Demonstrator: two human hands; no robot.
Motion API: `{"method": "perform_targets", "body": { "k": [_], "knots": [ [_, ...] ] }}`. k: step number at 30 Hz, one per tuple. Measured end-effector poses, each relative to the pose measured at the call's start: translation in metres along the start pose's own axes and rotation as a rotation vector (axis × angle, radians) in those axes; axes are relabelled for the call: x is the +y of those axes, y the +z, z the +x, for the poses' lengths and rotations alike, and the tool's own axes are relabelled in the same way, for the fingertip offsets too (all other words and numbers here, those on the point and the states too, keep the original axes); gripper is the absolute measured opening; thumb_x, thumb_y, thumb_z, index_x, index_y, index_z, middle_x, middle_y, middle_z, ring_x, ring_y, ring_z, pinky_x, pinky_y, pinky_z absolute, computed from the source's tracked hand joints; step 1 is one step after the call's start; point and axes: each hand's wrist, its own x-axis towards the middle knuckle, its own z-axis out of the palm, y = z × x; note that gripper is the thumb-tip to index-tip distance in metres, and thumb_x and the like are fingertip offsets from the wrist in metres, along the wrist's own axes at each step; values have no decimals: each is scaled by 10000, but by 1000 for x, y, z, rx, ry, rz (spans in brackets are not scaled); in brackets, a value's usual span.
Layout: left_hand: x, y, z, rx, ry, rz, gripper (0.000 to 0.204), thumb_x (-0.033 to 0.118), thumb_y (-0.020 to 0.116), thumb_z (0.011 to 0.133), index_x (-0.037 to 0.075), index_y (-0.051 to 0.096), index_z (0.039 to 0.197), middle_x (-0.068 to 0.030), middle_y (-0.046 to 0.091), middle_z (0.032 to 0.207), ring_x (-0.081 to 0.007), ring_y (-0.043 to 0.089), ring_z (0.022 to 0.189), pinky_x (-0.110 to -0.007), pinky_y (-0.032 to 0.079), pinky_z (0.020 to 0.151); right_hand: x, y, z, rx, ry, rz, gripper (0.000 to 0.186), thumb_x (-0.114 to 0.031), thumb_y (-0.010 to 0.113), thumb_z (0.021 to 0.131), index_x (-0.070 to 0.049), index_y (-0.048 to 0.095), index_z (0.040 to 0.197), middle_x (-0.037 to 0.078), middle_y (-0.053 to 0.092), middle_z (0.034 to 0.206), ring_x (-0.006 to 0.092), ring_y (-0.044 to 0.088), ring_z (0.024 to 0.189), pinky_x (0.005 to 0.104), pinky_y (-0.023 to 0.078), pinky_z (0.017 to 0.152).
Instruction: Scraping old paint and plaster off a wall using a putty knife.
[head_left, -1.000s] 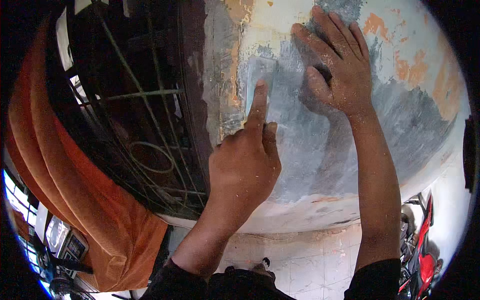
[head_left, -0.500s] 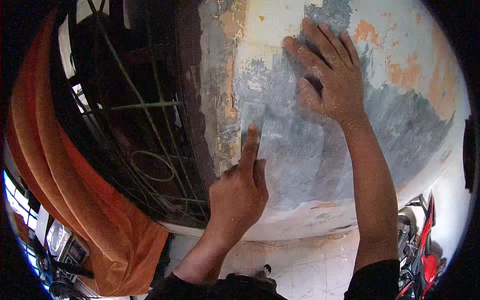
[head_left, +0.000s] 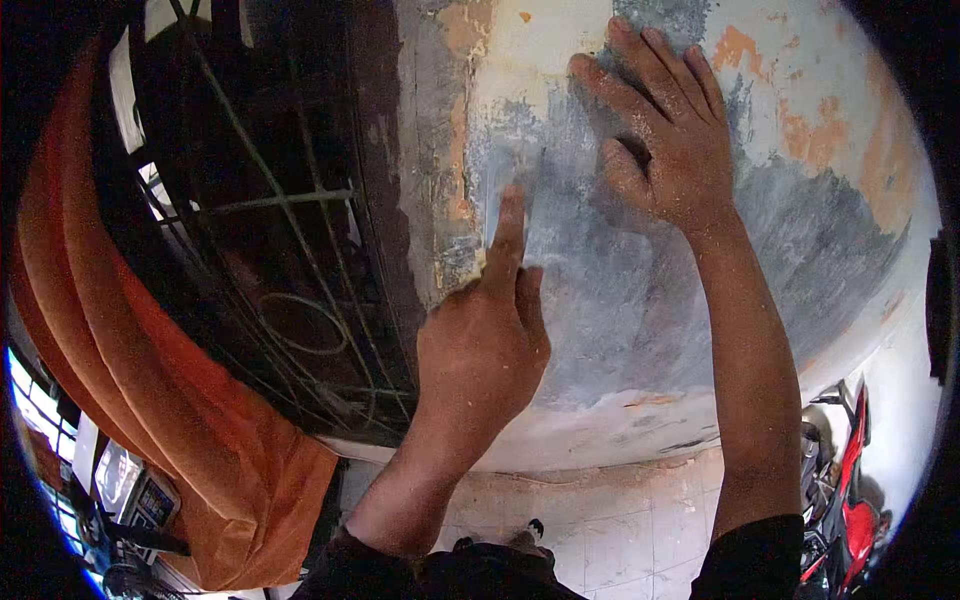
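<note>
My left hand is closed round a putty knife, with the index finger stretched along its thin blade. The blade lies against the grey-smeared patch of a wall, close to the window frame side; the handle is hidden in my palm. Higher up and to the right, my right hand rests on the wall with its fingers spread, holding nothing. Pale dust specks show on its back and forearm. The wall around is patchy, with grey, cream and bare orange areas.
Left of the wall edge is a dark window with a metal grille. An orange curtain hangs at the far left. A red and black motorbike stands at the lower right. Pale floor tiles lie below.
My left hand has slid the putty knife upward along the wall. My right hand has shifted slightly up and stays spread against the wall.
</note>
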Motion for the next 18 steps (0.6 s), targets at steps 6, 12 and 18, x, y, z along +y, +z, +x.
{"method": "perform_targets", "body": {
  "k": [6,12,18],
  "knots": [
    [-16,25,-25,51,73,11,737,163,594,1013,152,223,1650,-201,703,757,-369,690,597,-479,568,568,2,-6,-5,-7,10,-6,620,-288,614,851,-321,588,1469,25,408,1645,285,391,1500,532,211,1258],
    [-2,-1,2,34,16,51,731,169,594,1014,159,232,1649,-162,685,713,-352,685,593,-454,561,565,-4,0,3,-1,11,16,627,-278,612,853,-324,578,1477,21,411,1643,278,394,1499,525,221,1257],
    [-15,21,-21,88,42,5,682,195,575,1026,153,271,1634,-199,721,846,-394,683,615,-493,568,595,-1,-2,-1,1,30,-4,616,-284,608,851,-321,590,1466,20,415,1641,273,394,1499,526,228,1253]
  ]
}}
